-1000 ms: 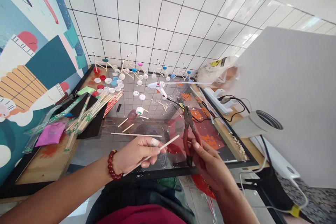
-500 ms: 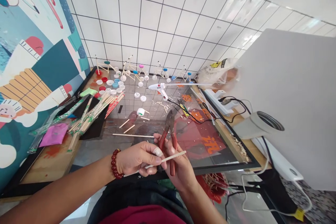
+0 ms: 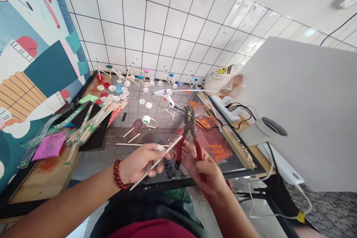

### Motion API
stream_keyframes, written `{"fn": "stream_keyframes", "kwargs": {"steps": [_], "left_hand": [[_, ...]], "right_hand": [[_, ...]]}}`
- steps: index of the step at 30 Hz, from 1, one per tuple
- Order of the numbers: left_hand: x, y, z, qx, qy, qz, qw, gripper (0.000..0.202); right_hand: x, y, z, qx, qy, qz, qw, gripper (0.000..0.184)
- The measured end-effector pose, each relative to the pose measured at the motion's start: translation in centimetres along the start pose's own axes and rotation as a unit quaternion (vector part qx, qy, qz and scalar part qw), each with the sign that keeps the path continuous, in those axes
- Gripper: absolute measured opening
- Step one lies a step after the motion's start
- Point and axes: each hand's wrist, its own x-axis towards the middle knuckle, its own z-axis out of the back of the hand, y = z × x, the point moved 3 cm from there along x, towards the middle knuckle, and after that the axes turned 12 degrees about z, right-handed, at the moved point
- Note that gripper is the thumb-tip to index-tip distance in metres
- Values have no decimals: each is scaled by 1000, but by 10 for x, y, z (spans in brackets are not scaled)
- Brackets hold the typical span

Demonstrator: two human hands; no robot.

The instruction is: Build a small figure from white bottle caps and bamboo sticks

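Observation:
My left hand, with a red bead bracelet at the wrist, pinches a thin wooden stick that slants up to the right. My right hand grips red-handled pliers, jaws pointing up and away, handles spread. The stick's upper end lies close to the pliers' handles, just below the jaws. Both hands hover over the near edge of a glass-topped table.
On the table lie a white glue gun, several bottle caps, loose sticks, packs of chopsticks and stick-and-cap models by the tiled wall. A power strip and a grey lamp stand at the right.
The pliers have swung from left-tilted to upright with handles spread wider. The stick now slants more steeply, its tip nearer the pliers. The view has shifted slightly.

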Motion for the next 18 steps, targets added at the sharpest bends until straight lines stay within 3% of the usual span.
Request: {"fn": "stream_keyframes", "kwargs": {"steps": [3, 8, 11, 18], "left_hand": [[3, -5, 7, -54, -54, -24, 997, 17], [4, -8, 10, -62, -68, -45, 995, 14], [5, -7, 10, -52, -62, -46, 996, 17], [4, -10, 11, -57, -84, -79, 992, 25]], "right_hand": [[-6, 14, 18, -93, 3, -10, 996, 34], [-21, 24, 36, -253, 13, -72, 965, 35], [-25, 25, 30, -322, 63, -101, 939, 35], [-25, 29, 4, -405, 168, -79, 895, 43]]}}
